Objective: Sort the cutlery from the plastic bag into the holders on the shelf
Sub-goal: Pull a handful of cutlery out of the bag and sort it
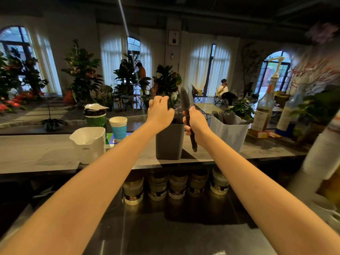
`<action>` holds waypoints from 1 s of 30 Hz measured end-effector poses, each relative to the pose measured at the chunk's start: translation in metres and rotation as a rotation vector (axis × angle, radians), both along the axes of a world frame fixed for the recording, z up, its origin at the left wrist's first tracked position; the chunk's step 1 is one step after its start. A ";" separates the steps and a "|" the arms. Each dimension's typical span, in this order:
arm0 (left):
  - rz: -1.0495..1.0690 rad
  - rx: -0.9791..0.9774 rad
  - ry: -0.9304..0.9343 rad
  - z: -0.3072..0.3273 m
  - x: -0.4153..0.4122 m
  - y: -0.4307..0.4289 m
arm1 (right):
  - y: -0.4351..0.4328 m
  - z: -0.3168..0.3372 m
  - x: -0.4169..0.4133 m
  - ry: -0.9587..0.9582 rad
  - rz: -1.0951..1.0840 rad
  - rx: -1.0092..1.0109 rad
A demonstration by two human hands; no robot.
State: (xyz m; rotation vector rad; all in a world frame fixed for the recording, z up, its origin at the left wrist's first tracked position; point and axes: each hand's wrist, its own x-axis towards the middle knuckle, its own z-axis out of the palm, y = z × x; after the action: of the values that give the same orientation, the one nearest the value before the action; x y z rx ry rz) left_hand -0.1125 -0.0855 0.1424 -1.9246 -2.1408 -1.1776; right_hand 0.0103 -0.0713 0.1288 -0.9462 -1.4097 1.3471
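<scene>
right hand [196, 122] grips black cutlery [185, 100] just beside the grey holder [169, 143]; left hand [159, 112] curls over its rim, grasp unclear.

Matt grey plastic holder [169, 142] — white plastic jug [89, 144], glossy steel counter [165, 236].

A dark grey holder [169, 142] stands upright on the shelf [36, 153] with black cutlery [178, 117] inside. Just right of it, the right hand [196, 124] grips a black knife [185, 107], blade up. Further right stands a white holder [228, 133] holding grey cutlery [223, 115].
</scene>
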 end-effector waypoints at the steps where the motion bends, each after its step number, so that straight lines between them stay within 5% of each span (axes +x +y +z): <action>1: -0.090 0.062 -0.206 0.004 0.010 -0.007 | -0.006 0.000 0.007 0.013 0.008 -0.003; 4: -0.330 0.066 -0.672 0.011 0.040 -0.023 | -0.017 -0.003 0.018 -0.042 0.010 0.105; 14: -0.289 -0.046 -0.596 -0.008 0.094 -0.037 | -0.057 -0.032 0.061 -0.164 -0.061 0.298; 18: -0.269 -0.109 -0.607 -0.010 0.115 -0.037 | -0.051 -0.035 0.091 -0.135 0.042 0.225; 30: -0.332 0.070 -0.628 0.015 0.204 0.008 | 0.022 -0.014 0.189 -0.119 0.145 0.317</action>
State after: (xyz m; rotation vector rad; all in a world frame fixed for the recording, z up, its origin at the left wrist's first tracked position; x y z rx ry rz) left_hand 0.0917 -0.0779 0.1571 -2.1422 -1.9979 -2.1279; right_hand 0.1997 -0.0491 0.1153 -0.7341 -1.7506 1.1396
